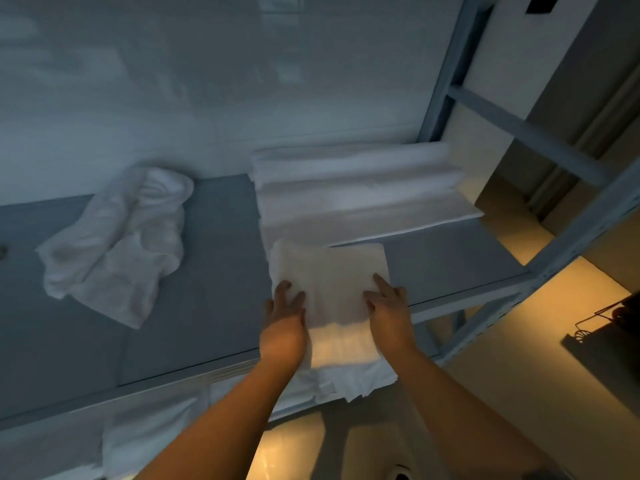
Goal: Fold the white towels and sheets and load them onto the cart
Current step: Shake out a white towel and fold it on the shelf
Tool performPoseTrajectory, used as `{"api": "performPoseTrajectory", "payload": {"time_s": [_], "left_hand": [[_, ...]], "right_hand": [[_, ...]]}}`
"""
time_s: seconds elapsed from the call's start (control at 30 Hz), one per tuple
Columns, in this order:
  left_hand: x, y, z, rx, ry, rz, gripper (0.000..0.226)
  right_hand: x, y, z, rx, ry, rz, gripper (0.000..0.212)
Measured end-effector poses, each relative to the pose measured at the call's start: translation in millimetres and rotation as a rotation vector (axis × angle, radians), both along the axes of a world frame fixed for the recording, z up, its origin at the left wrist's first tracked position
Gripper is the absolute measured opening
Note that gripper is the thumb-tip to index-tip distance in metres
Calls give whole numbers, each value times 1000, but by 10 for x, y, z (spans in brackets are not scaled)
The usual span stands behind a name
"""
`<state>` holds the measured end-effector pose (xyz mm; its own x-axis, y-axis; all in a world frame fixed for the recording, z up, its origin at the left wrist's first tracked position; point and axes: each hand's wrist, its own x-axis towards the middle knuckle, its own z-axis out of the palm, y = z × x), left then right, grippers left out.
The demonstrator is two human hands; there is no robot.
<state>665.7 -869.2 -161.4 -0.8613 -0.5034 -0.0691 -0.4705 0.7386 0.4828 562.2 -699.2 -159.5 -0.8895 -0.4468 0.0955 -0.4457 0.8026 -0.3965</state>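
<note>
A folded white towel (pixel 332 282) lies on the grey shelf (pixel 207 289), its near end hanging over the front edge. My left hand (pixel 285 306) rests flat on the towel's left side with fingers spread. On its right side lies my right hand (pixel 388 299), fingers straight. Behind the towel, folded white sheets (pixel 356 188) are stacked against the wall. A crumpled, unfolded white towel (pixel 114 244) lies on the shelf to the left.
The shelf belongs to a pale metal rack with upright and diagonal posts (pixel 540 133) at the right. White linen (pixel 145 431) shows on the lower level. A dark wire object (pixel 599 320) sits on the floor at far right.
</note>
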Motion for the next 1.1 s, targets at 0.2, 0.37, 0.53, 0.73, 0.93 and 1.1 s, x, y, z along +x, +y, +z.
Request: {"api": "performPoseTrajectory", "payload": {"time_s": [0.2,0.37,0.53,0.73,0.93,1.1], "left_hand": [[-971,1014,-25,26,50,80,35],[-1670,1665,-84,-5,120,73,33],[-2220,1989,-214,16,79,-2,39],[-2370,2073,-393,-67,-136,-16,47],[-2354,2010,-499,-236,-198,-106,68],[-2335,1991,-548,-173,-196,-109,70]], "right_hand": [[-1141,899,-29,192,-1,35,40],[-1892,1482,7,181,61,76,34],[-2445,1900,-66,94,86,90,28],[-2724,2046,-251,135,51,101,35],[-2745,2004,-488,402,-49,133,76],[-2721,1999,-456,415,-90,129,77]]}}
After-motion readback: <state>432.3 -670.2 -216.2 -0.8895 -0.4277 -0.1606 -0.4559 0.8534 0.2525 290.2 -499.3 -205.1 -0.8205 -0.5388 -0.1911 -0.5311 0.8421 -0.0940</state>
